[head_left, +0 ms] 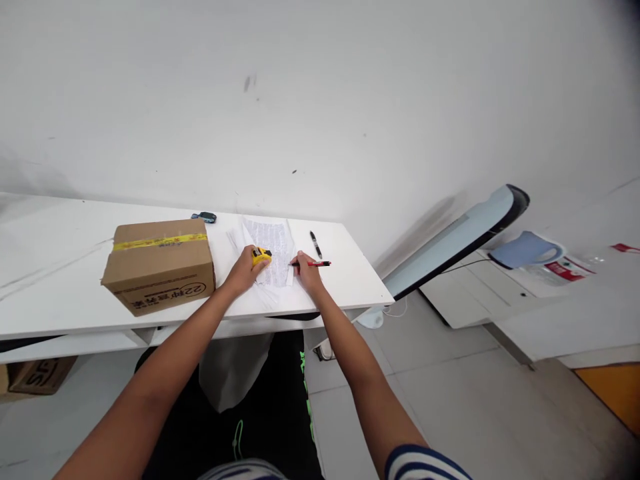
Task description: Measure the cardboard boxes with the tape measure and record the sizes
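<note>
My left hand (243, 270) is closed around a yellow and black tape measure (261, 255), low over the left part of a sheet of paper (275, 240) covered in handwriting. In my right hand (306, 272) is a red and black pen (320, 264), its tip pointing left at the paper's right edge. Whether the tip touches the paper is too small to tell. Thin, crumpled white sheets (270, 293) stick out around the written one. A second, black pen (316, 245) lies on the desk to the right of the paper.
Left of my hands stands a cardboard box (160, 267) sealed with yellow tape. Behind it lies a small dark object (204, 217). The white desk (360, 280) ends on the right, where a large panel with a dark edge (460, 233) leans. Another carton (43, 377) sits below.
</note>
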Tool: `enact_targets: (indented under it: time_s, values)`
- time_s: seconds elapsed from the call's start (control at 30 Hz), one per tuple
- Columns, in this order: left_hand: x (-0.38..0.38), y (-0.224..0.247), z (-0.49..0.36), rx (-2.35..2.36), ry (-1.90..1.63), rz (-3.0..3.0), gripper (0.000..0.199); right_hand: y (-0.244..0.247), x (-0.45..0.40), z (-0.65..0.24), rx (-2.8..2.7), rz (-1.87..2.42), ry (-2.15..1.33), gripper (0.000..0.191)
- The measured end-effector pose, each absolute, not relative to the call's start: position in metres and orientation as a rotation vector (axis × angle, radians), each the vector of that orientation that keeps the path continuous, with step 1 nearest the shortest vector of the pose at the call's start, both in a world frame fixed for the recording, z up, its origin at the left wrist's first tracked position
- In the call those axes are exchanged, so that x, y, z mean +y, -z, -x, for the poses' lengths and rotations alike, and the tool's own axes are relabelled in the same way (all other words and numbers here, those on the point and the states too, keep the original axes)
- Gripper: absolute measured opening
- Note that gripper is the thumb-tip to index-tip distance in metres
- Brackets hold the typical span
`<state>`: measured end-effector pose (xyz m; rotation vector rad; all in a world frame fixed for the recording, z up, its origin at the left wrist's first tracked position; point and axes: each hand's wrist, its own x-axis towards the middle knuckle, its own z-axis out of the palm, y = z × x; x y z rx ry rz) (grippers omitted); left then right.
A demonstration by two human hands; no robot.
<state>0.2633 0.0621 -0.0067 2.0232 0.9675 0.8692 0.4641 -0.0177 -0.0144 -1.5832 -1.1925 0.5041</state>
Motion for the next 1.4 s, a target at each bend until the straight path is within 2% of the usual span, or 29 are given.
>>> enact_targets:
  time_s: [0.43, 1.4]
  values:
    - [0.0623, 0.0059, -0.2658, 1.024, -0.852, -1.992, 0.055, 0.0100, -0.0192, -0.4611, -1.219, 1.637, -0.498, 0.037]
    - [0.0578, 0.0037, -0.2638, 1.006, -0.819, -1.934, 0.058, 0.0127, -0.0213, -0.4637, -1.170, 1.624, -0.505, 0.034]
